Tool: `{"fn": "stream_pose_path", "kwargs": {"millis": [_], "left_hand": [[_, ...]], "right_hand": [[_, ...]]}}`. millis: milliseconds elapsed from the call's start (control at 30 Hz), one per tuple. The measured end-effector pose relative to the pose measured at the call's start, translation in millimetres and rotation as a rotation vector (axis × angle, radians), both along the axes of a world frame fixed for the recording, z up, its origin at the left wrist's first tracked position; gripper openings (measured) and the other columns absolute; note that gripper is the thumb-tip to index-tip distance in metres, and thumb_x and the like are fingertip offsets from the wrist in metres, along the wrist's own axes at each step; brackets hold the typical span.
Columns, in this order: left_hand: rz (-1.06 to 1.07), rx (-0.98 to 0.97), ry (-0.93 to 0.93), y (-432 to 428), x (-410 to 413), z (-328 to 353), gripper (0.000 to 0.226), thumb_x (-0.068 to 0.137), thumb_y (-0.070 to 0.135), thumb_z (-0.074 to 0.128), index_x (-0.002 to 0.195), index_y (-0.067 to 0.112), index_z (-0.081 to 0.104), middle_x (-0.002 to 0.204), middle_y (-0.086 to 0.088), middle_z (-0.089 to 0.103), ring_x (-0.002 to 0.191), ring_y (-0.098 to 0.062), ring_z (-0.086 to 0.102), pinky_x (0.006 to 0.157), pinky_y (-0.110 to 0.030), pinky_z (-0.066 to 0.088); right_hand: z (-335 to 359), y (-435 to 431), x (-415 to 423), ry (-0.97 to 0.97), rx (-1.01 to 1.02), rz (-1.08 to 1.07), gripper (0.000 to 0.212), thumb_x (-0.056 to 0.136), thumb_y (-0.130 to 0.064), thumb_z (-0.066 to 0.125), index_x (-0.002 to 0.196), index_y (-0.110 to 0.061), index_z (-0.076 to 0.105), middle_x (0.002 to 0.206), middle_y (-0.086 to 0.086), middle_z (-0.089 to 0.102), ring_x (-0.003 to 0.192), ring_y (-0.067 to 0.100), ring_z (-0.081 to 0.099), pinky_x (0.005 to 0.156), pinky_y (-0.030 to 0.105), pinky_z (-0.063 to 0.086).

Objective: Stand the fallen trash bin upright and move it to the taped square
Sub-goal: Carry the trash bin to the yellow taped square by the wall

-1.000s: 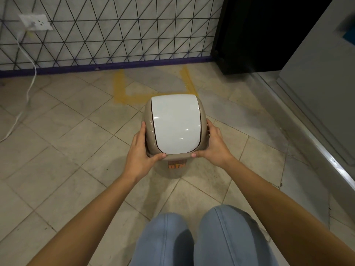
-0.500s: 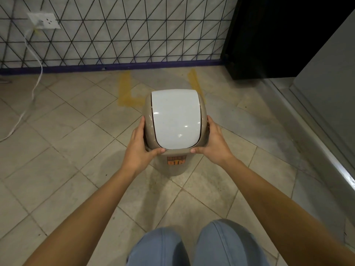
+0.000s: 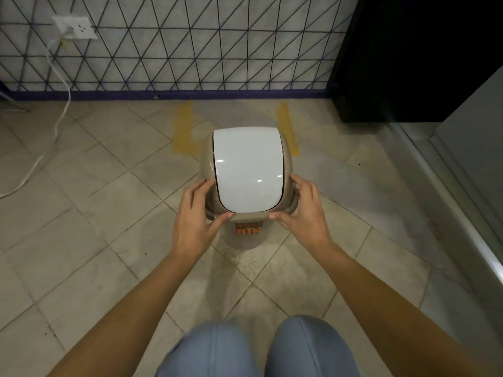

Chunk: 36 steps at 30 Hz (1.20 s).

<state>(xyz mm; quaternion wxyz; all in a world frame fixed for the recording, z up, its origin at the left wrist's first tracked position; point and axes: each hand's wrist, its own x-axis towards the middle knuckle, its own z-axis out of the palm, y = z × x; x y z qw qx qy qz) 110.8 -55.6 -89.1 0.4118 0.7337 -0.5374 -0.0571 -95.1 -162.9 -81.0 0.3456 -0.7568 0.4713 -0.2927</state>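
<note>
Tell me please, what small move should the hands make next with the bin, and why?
Probably carry the trash bin a little farther toward the wall. It is upright between the left hand and right hand, but its base seems to sit at the near edge of the yellow tape, not inside it. The tape's side lines run farther back toward the wall.
</note>
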Motion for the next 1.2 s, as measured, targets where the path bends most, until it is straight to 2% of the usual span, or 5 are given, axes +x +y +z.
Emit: {"fn": "stream_pose_path", "kwargs": {"millis": [167,533,833,1000,1200], "left_hand": [[-0.023,-0.027,0.032,-12,4,-9,0.078,0.072,0.033,0.077,0.139,0.021,0.038,0.136,-0.001,0.037,0.127,-0.015,0.039,0.102,-0.028,0.038],[-0.032,-0.01,0.041,-31,24,-3,0.076,0.074,0.027,0.077,0.139,0.017,0.039,0.138,-0.005,0.038,0.127,-0.015,0.038,0.102,-0.025,0.035],[-0.034,0.023,0.12,-50,38,2,0.074,0.078,0.021,0.073,0.14,0.02,0.033,0.144,-0.004,0.032,0.13,-0.016,0.035,0.097,-0.01,0.031],[-0.048,0.044,0.143,-63,46,2,0.074,0.08,0.016,0.07,0.142,0.017,0.03,0.147,-0.008,0.028,0.134,-0.02,0.031,0.107,-0.038,0.035],[-0.035,-0.006,0.175,-81,55,-7,0.074,0.082,0.019,0.069,0.143,0.024,0.028,0.147,-0.003,0.026,0.134,-0.013,0.028,0.104,-0.022,0.027]], "right_hand": [[-4,-12,0,0.007,-0.01,-0.008,0.093,0.061,-0.032,0.084,0.137,-0.029,0.031,0.122,-0.016,0.034,0.12,0.009,0.042,0.096,0.021,0.035],[3,-24,28,0.063,-0.008,-0.027,0.094,0.064,-0.024,0.084,0.139,-0.021,0.028,0.134,-0.001,0.036,0.126,0.016,0.04,0.104,0.031,0.038],[12,-33,58,0.13,-0.01,-0.087,0.091,0.067,-0.013,0.081,0.14,-0.014,0.027,0.137,0.005,0.035,0.128,0.019,0.038,0.099,0.023,0.032],[15,-43,72,0.128,0.014,-0.106,0.09,0.069,-0.01,0.08,0.14,-0.013,0.026,0.139,0.005,0.033,0.131,0.019,0.036,0.103,0.025,0.031],[13,-68,81,0.063,0.041,-0.091,0.085,0.067,-0.01,0.081,0.136,-0.014,0.03,0.141,0.0,0.032,0.131,0.016,0.036,0.109,0.035,0.036]]}}
